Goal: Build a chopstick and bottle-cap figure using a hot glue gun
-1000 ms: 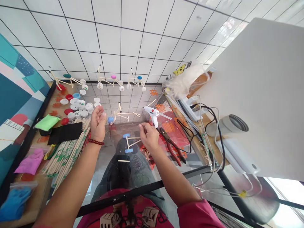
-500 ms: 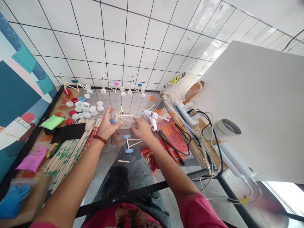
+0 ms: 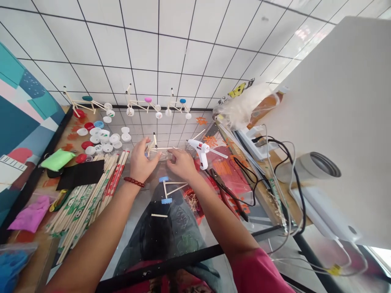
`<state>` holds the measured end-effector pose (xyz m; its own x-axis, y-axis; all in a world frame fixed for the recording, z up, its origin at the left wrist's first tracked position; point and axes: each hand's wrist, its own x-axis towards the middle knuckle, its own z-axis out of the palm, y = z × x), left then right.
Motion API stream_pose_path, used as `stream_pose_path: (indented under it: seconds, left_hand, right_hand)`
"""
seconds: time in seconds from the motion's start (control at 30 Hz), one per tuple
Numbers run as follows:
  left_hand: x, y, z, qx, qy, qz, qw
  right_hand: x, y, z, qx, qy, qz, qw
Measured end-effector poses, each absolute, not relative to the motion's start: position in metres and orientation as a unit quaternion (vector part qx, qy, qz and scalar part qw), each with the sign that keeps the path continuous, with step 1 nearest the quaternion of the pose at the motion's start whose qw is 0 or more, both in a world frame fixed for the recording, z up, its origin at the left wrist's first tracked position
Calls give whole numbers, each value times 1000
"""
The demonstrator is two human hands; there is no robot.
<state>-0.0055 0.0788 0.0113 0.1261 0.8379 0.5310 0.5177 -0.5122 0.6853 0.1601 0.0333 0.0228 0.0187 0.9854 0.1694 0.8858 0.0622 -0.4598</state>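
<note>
A small model frame of wooden sticks (image 3: 165, 149), with a black-tipped upright post, stands between my hands over the glass tabletop. My left hand (image 3: 143, 159), with a beaded bracelet at the wrist, curls round the frame's left end, thumb and fingers on either side. Its blue part is mostly hidden behind those fingers. On the right end of the frame, the bent fingers of my right hand (image 3: 182, 163) pinch together; their exact contact is partly hidden. Closer to me lies a stick triangle with two blue bottle-cap wheels (image 3: 166, 201). One loose stick (image 3: 159, 215) rests below it.
Finished stick models (image 3: 146, 100) line the back edge. Bottle caps (image 3: 104, 136), wrapped chopsticks (image 3: 88, 199) and clay packets (image 3: 58, 160) lie left. To the right are a white glue gun (image 3: 201, 152), pliers (image 3: 224, 191), cables (image 3: 301, 191) and a grey cylinder (image 3: 308, 167).
My left hand has closed in round the frame's left end, covering most of its blue part. My right hand has stayed at the other end. The camera view has shifted.
</note>
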Motion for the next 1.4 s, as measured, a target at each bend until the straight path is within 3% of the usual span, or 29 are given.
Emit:
stream_pose_path:
  seconds: [1.4]
  left_hand:
    - [-8, 82, 11, 735, 446, 477, 182]
  right_hand:
    - [167, 36, 8, -650, -693, 122, 287]
